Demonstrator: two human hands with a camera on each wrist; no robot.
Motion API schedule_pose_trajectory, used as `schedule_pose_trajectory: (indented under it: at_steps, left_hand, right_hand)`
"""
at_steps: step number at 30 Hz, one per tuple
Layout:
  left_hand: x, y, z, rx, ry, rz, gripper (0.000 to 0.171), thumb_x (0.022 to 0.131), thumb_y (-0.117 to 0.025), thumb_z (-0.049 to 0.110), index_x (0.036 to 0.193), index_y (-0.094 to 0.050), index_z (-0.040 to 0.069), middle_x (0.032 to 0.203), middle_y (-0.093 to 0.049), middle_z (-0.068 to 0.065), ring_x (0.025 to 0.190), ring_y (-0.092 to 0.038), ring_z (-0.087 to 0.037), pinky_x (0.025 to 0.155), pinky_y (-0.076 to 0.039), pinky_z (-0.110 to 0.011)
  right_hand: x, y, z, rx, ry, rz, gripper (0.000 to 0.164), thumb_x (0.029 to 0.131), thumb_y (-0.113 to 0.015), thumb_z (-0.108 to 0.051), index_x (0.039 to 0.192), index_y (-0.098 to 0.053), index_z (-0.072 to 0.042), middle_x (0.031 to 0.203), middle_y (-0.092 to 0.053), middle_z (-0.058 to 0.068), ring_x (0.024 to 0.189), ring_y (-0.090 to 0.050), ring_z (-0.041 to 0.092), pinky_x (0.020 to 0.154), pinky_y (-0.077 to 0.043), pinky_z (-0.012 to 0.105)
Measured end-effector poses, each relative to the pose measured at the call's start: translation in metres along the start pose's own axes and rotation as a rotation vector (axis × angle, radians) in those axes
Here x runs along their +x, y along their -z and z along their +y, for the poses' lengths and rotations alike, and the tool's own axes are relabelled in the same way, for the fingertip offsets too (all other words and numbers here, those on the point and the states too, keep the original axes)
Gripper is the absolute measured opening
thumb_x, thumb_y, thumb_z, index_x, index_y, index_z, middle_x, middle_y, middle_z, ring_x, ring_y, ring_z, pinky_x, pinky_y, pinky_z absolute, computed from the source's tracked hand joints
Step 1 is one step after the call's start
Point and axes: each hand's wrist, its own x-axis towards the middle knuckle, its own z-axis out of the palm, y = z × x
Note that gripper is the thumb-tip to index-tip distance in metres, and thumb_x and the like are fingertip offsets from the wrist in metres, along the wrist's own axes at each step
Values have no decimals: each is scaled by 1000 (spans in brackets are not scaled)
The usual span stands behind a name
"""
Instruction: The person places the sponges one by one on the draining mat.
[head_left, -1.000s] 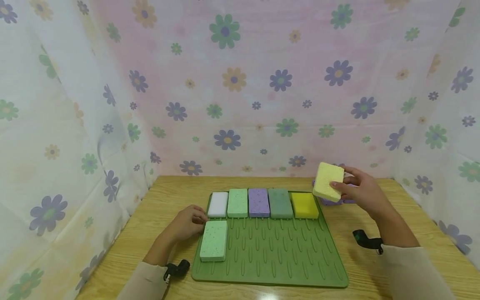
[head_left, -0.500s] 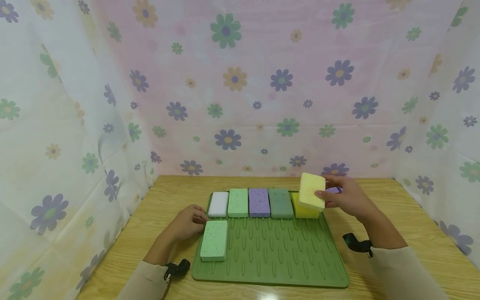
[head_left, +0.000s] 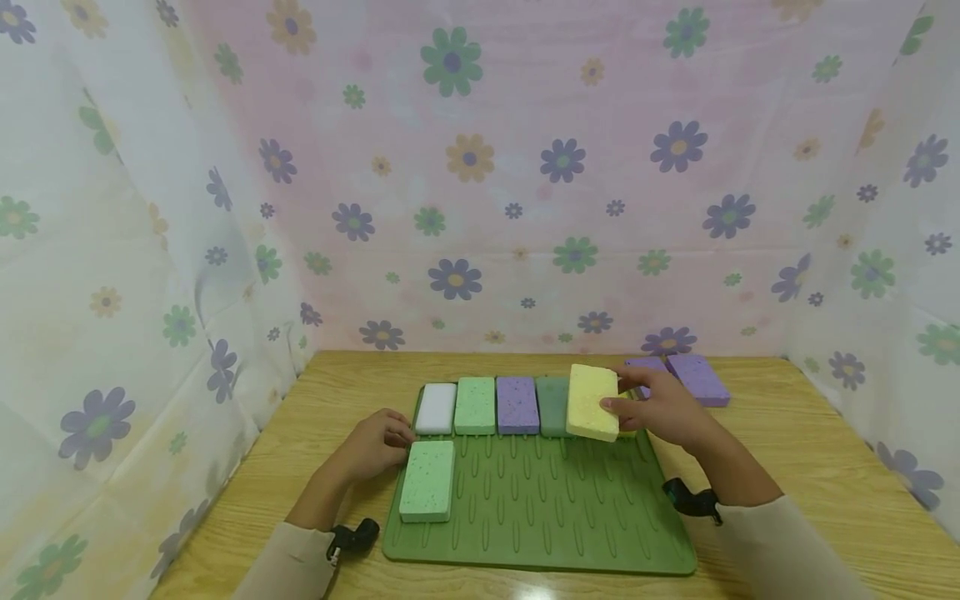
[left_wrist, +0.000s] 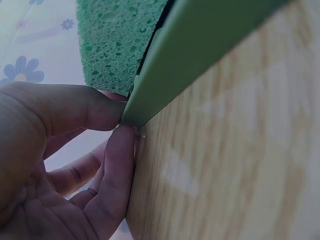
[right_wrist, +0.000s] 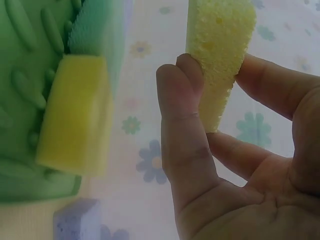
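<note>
My right hand grips a pale yellow sponge by its right side, thumb in front. It is held tilted above the mat's back row, in front of the grey-green sponge and mostly hiding a bright yellow sponge. At the left edge of the green ridged mat, my left hand pinches the rim between thumb and fingertip, as the left wrist view shows. Close beside it lies a speckled light green sponge.
The mat's back row also holds a white sponge, another light green sponge and a purple sponge. Behind the right hand, a purple sponge lies on the wooden table with another beside it. Flowered cloth encloses the table.
My right hand has carried the pale yellow sponge left and lower, from above the purple sponges to over the mat's back row. The left hand has stayed in place.
</note>
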Motion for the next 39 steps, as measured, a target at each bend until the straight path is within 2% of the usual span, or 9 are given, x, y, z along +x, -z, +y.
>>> schedule_pose_trajectory:
  at_steps: [4,11,18,26,34,39]
  left_hand:
    - [1,0,0,14,-4,5,17,90,-71,0,100,-77,11,132,-58,-12,116,-66,-34,92,-58,-46]
    - [2,0,-2,23,-7,10,17,90,-72,0,100,-78,13,131,-59,-11,117,-65,-35,94,-57,-48]
    - [2,0,-3,19,-12,7,17,90,-72,1,100,-78,14,132,-58,-11,117,-65,-35,94,-58,-48]
    - [1,0,-2,6,-16,2,17,90,-71,0,101,-77,12,132,-58,-12,116,-65,-34,92,-59,-46]
    - [1,0,0,1,-12,4,17,90,-70,-1,100,-77,11,130,-58,-12,114,-66,-33,91,-59,-44]
    - [0,0,1,-1,-6,10,16,90,-70,-1,99,-77,12,130,-58,-11,114,-66,-33,91,-59,-45]
  right_hand:
    - [3,-10,-2,35,2,-23,83,97,-74,-32,161,-31,-1,142,-46,31,90,-73,28,81,-64,49]
    - [4,-31,-8,33,-2,-47,80,96,-76,-30,159,-36,-2,135,-51,29,84,-72,28,78,-64,49]
    - [6,-49,-10,49,-11,-70,79,96,-76,-27,158,-37,1,129,-55,27,84,-75,27,76,-64,51]
    - [5,-68,-14,48,-12,-65,77,94,-78,-29,156,-42,-2,128,-57,25,81,-75,25,75,-64,47]
    - [4,-93,-19,78,-48,-98,79,92,-80,-31,157,-42,-4,129,-58,22,83,-75,29,74,-64,45]
    - [5,-108,-19,79,-51,-125,78,91,-82,-30,155,-46,-4,124,-60,20,80,-74,29,70,-64,42]
